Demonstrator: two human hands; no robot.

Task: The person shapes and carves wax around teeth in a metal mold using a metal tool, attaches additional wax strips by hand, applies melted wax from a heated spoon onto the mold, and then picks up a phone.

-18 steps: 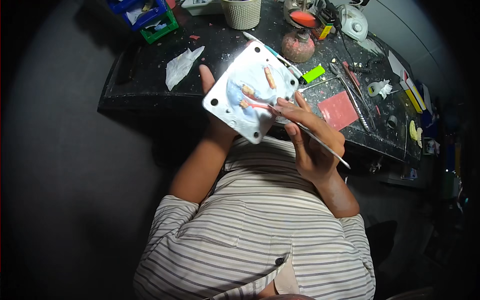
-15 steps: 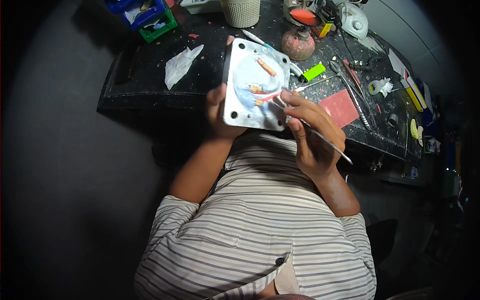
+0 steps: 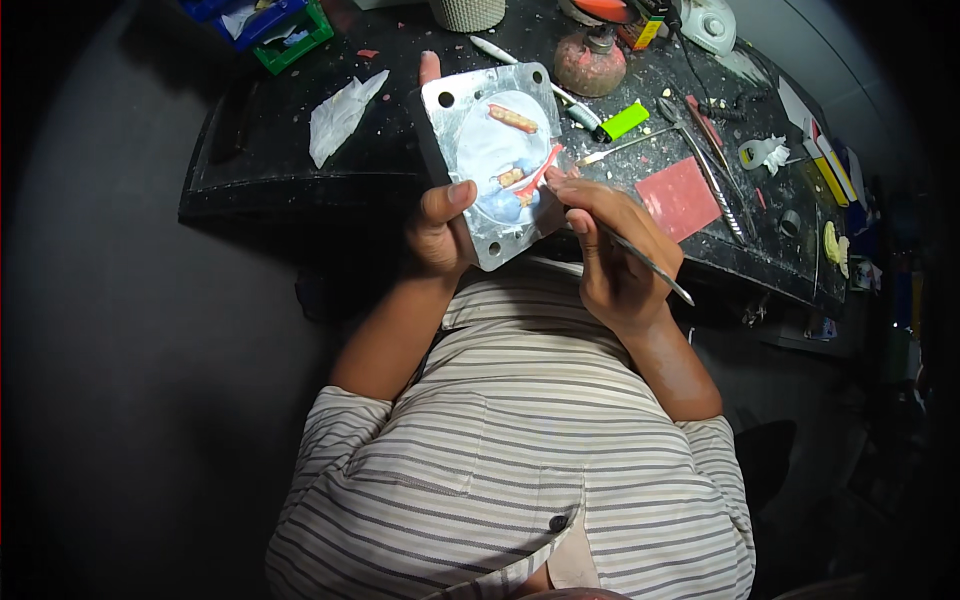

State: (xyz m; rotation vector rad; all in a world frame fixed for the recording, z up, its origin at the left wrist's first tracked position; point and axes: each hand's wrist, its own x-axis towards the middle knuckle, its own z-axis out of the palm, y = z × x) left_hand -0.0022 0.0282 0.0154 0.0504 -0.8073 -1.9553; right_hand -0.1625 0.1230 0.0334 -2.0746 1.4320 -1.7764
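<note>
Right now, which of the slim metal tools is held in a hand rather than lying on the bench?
The thin tool gripped in the right hand, tip at the metal plate; the others lie loose on the black bench.

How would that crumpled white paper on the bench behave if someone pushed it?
The crumpled white paper looks thin and creased, so it would probably be floppy and very light, sliding or folding rather than rolling. It lies loose on the dark, gritty bench, so it may snag a little.
</note>
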